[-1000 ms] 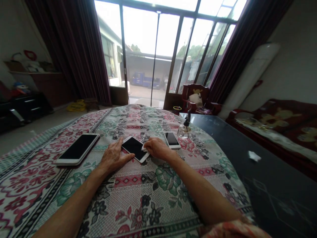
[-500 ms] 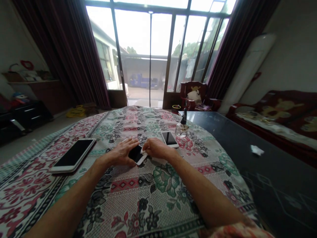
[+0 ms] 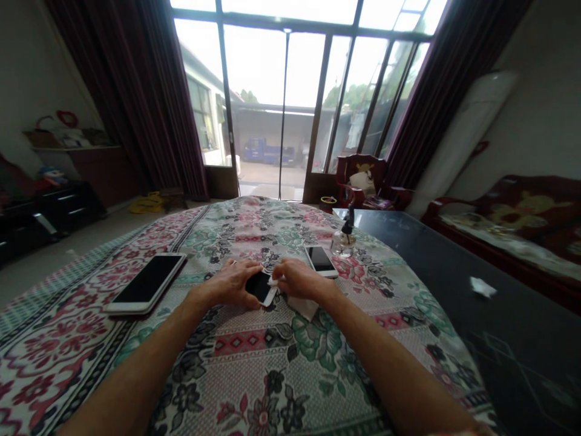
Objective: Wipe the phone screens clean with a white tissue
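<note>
A white smartphone (image 3: 259,289) with a dark screen lies flat on the flowered tablecloth (image 3: 254,375). My left hand (image 3: 233,283) grips it from the left, with the thumb along its near edge and the fingers over its far end. Over the phone's right end, my right hand (image 3: 295,278) is closed on a white tissue (image 3: 304,307). Part of the tissue pokes out at the fingertips, touching the screen, and a loose flap hangs below the palm. A second white smartphone (image 3: 321,260) lies just beyond my right hand.
To the left lies a larger white tablet (image 3: 147,283). A clear spray bottle (image 3: 344,239) with a black nozzle stands at the right back. Beside this table is a dark, glossy table (image 3: 454,303) with a crumpled white tissue (image 3: 482,287) on it. Glass doors are ahead.
The view has shifted, so everything sits slightly further right. My right hand has turned a little on the phone, and a tissue flap now shows beneath it. My left hand keeps its grip.
</note>
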`<action>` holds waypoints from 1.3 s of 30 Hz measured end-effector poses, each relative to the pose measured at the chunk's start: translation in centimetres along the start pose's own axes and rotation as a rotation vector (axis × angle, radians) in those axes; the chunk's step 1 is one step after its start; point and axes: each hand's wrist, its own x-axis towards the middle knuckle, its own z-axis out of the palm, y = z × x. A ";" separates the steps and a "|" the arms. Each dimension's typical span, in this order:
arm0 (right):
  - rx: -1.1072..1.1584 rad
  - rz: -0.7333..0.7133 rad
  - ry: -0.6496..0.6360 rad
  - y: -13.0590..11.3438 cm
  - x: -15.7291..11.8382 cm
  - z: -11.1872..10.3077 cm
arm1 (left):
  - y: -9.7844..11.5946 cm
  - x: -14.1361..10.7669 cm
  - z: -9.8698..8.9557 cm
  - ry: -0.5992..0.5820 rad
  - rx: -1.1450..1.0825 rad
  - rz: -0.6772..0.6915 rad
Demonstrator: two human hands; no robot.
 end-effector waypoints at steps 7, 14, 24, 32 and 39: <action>-0.021 0.009 0.018 -0.2 0.0 0.3 | 0.1 -0.3 0.1 -0.004 0.041 0.054; 0.017 0.001 0.059 0.4 0.3 0.5 | 0.4 -0.1 -0.5 0.027 0.001 0.044; 0.456 0.062 0.476 0.8 0.9 -1.1 | -0.7 -1.9 -4.2 0.170 -0.495 -0.204; 0.611 0.040 0.647 -0.7 1.2 -0.9 | -0.4 -2.0 -4.4 0.153 -0.648 -0.188; 0.536 -0.006 0.718 -1.6 1.4 -0.3 | 0.3 -1.7 -4.3 0.153 -0.729 -0.140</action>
